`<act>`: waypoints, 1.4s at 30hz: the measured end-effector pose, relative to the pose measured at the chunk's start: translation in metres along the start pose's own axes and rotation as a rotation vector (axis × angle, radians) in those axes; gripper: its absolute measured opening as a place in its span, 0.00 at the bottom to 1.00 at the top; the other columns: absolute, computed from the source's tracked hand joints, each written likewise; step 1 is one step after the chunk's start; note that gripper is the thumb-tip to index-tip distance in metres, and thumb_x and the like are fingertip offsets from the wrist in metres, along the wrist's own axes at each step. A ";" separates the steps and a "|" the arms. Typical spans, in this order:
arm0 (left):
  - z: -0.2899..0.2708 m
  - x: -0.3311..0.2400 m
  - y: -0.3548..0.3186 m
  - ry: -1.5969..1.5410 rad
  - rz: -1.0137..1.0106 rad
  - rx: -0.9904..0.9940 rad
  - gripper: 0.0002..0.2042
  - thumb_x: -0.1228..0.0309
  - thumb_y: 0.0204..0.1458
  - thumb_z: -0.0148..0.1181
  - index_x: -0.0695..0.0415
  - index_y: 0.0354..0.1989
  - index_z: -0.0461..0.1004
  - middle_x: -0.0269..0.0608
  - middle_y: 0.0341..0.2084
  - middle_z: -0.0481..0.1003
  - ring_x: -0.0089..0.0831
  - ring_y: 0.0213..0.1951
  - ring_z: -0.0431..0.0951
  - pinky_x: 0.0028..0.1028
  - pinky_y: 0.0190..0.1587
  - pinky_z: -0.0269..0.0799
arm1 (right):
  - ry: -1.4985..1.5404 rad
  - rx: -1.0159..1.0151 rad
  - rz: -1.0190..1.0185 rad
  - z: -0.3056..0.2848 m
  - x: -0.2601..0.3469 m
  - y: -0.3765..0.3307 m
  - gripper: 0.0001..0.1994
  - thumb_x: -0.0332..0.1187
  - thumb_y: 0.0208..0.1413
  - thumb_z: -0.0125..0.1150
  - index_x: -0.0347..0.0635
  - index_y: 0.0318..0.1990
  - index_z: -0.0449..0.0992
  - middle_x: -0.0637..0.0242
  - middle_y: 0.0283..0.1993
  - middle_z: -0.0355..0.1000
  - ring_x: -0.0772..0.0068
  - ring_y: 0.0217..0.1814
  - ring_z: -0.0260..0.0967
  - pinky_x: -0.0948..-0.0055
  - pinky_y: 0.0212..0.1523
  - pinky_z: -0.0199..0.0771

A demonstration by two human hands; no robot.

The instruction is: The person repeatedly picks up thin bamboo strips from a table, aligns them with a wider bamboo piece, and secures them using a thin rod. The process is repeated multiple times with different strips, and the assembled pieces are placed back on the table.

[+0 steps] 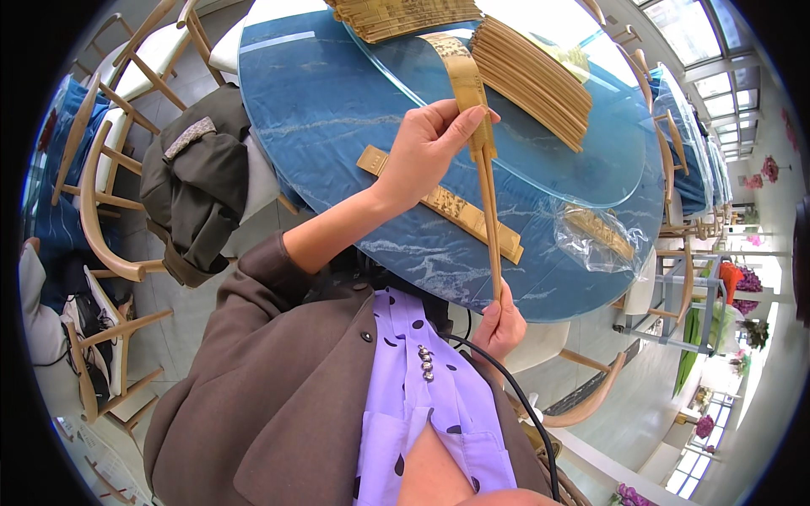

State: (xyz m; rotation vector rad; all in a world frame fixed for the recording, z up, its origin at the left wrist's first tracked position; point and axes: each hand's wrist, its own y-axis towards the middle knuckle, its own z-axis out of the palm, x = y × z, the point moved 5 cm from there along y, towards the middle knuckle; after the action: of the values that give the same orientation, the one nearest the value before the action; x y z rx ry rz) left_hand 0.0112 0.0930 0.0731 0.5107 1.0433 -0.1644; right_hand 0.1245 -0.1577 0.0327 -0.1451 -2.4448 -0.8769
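Free to pass over bare blue tabletop left of the left forearm, and between the flat gold piece and the near edge. Barred from the fingers of the left hand down to those of the right hand by a long slatted piece. Blocked farther out by golden and brown stacks, at right by a crinkled clear bag; narrow between bag and flat gold piece.

No words or numbers reading clearly. Dark marks, too small to tell, showing on gold chopstick sleeve in left fingers, flat gold sleeve lying below them, gold packet beyond right fingers.
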 end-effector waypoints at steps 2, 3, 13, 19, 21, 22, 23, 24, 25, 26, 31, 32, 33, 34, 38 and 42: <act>0.000 -0.005 -0.001 0.037 -0.042 0.038 0.17 0.60 0.69 0.52 0.63 0.44 0.81 0.32 0.26 0.77 0.16 0.31 0.76 0.20 0.34 0.70 | -0.064 -0.007 -0.047 -0.003 0.001 0.000 0.17 0.25 0.61 0.56 0.28 0.57 0.75 0.60 0.26 0.72 0.64 0.20 0.66 0.67 0.24 0.65; -0.002 -0.002 -0.002 0.018 -0.041 0.012 0.18 0.60 0.69 0.51 0.63 0.45 0.80 0.31 0.26 0.76 0.14 0.29 0.71 0.19 0.31 0.65 | -0.070 -0.011 -0.069 -0.004 0.001 0.001 0.18 0.25 0.61 0.56 0.28 0.57 0.75 0.60 0.26 0.72 0.64 0.20 0.66 0.67 0.24 0.65; 0.002 0.010 -0.015 0.085 -0.111 -0.023 0.14 0.65 0.68 0.53 0.65 0.40 0.80 0.27 0.21 0.69 0.12 0.24 0.61 0.20 0.25 0.56 | -0.157 0.011 -0.102 -0.009 0.011 -0.001 0.19 0.24 0.60 0.58 0.25 0.57 0.74 0.60 0.25 0.72 0.64 0.20 0.66 0.68 0.23 0.65; 0.007 -0.006 -0.022 0.350 0.245 -0.106 0.09 0.73 0.65 0.56 0.67 0.33 0.73 0.37 0.22 0.67 0.22 0.23 0.62 0.26 0.26 0.58 | -0.116 -0.052 -0.129 -0.009 0.012 0.000 0.18 0.25 0.61 0.57 0.24 0.57 0.74 0.59 0.25 0.71 0.64 0.19 0.66 0.68 0.22 0.65; 0.009 -0.011 -0.024 0.425 0.348 -0.117 0.09 0.74 0.64 0.56 0.66 0.32 0.71 0.40 0.23 0.65 0.27 0.23 0.62 0.27 0.26 0.59 | -0.088 -0.063 -0.122 -0.009 0.012 -0.001 0.18 0.25 0.61 0.57 0.23 0.57 0.74 0.59 0.25 0.71 0.64 0.20 0.66 0.68 0.23 0.66; 0.009 -0.011 -0.025 0.451 0.370 -0.125 0.09 0.75 0.64 0.56 0.66 0.32 0.70 0.41 0.23 0.64 0.28 0.23 0.61 0.27 0.26 0.59 | -0.071 -0.065 -0.113 -0.010 0.012 -0.002 0.18 0.24 0.61 0.57 0.23 0.57 0.74 0.58 0.25 0.72 0.64 0.20 0.67 0.68 0.23 0.66; 0.009 -0.012 -0.026 0.478 0.391 -0.134 0.08 0.75 0.64 0.56 0.66 0.32 0.69 0.41 0.23 0.63 0.30 0.23 0.61 0.28 0.26 0.59 | -0.053 -0.067 -0.103 -0.010 0.012 -0.002 0.18 0.24 0.61 0.57 0.23 0.56 0.74 0.58 0.25 0.72 0.64 0.20 0.67 0.68 0.23 0.67; 0.012 -0.009 -0.030 0.456 0.373 -0.116 0.09 0.75 0.64 0.55 0.66 0.31 0.69 0.41 0.23 0.63 0.30 0.23 0.60 0.28 0.26 0.59 | -0.046 -0.066 -0.089 -0.010 0.013 -0.002 0.18 0.24 0.61 0.57 0.23 0.56 0.74 0.58 0.25 0.72 0.64 0.20 0.67 0.68 0.24 0.67; 0.016 -0.006 -0.036 0.434 0.354 -0.099 0.09 0.75 0.64 0.55 0.66 0.31 0.69 0.40 0.23 0.63 0.29 0.23 0.60 0.28 0.26 0.59 | -0.040 -0.064 -0.076 -0.009 0.014 -0.001 0.18 0.24 0.61 0.57 0.23 0.56 0.74 0.57 0.26 0.72 0.64 0.21 0.68 0.68 0.24 0.67; 0.018 -0.002 -0.039 0.413 0.335 -0.081 0.09 0.76 0.64 0.55 0.66 0.31 0.69 0.40 0.23 0.62 0.28 0.23 0.60 0.28 0.26 0.59 | -0.033 -0.063 -0.063 -0.009 0.014 -0.001 0.18 0.24 0.61 0.57 0.23 0.56 0.74 0.57 0.26 0.72 0.64 0.21 0.68 0.68 0.24 0.68; 0.010 0.021 -0.032 0.063 -0.018 -0.022 0.18 0.61 0.70 0.46 0.61 0.32 0.71 0.32 0.21 0.63 0.21 0.24 0.62 0.25 0.27 0.59 | -0.022 -0.086 -0.087 -0.005 0.015 0.003 0.18 0.24 0.61 0.57 0.24 0.57 0.74 0.57 0.25 0.72 0.64 0.21 0.67 0.68 0.24 0.68; 0.009 0.026 -0.032 -0.043 -0.153 -0.011 0.20 0.58 0.72 0.44 0.60 0.32 0.72 0.30 0.21 0.63 0.19 0.25 0.62 0.25 0.27 0.59 | -0.023 -0.099 -0.106 -0.004 0.015 0.003 0.18 0.24 0.61 0.58 0.24 0.57 0.74 0.58 0.25 0.72 0.64 0.21 0.67 0.68 0.24 0.67; 0.012 0.023 -0.030 -0.037 -0.173 0.013 0.21 0.55 0.72 0.42 0.58 0.33 0.72 0.28 0.22 0.64 0.17 0.24 0.61 0.22 0.26 0.57 | -0.042 -0.086 -0.114 -0.004 0.015 0.002 0.18 0.24 0.61 0.58 0.25 0.57 0.74 0.58 0.25 0.71 0.65 0.21 0.67 0.68 0.24 0.67; 0.016 0.016 -0.027 -0.030 -0.194 0.037 0.22 0.53 0.72 0.40 0.57 0.34 0.72 0.27 0.23 0.64 0.15 0.23 0.60 0.19 0.25 0.55 | -0.060 -0.073 -0.122 -0.004 0.016 0.001 0.18 0.24 0.60 0.58 0.25 0.57 0.74 0.59 0.25 0.71 0.65 0.21 0.67 0.69 0.24 0.67; 0.019 0.015 -0.030 -0.038 -0.136 -0.011 0.23 0.50 0.72 0.39 0.56 0.36 0.73 0.27 0.23 0.67 0.12 0.23 0.61 0.16 0.24 0.52 | -0.053 -0.083 -0.149 -0.002 0.018 0.002 0.18 0.24 0.60 0.59 0.27 0.57 0.75 0.60 0.25 0.71 0.65 0.20 0.66 0.69 0.23 0.66; 0.017 0.018 -0.036 0.029 -0.129 -0.052 0.23 0.50 0.72 0.38 0.56 0.36 0.73 0.27 0.22 0.66 0.13 0.23 0.62 0.17 0.24 0.55 | -0.073 -0.090 -0.157 -0.002 0.018 0.000 0.18 0.24 0.60 0.59 0.26 0.56 0.75 0.60 0.25 0.71 0.66 0.20 0.66 0.68 0.23 0.66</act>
State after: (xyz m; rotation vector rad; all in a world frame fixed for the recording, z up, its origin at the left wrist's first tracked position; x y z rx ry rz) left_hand 0.0209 0.0554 0.0525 0.3994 1.1063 -0.2440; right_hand 0.1103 -0.1597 0.0431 -0.0176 -2.5120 -1.0684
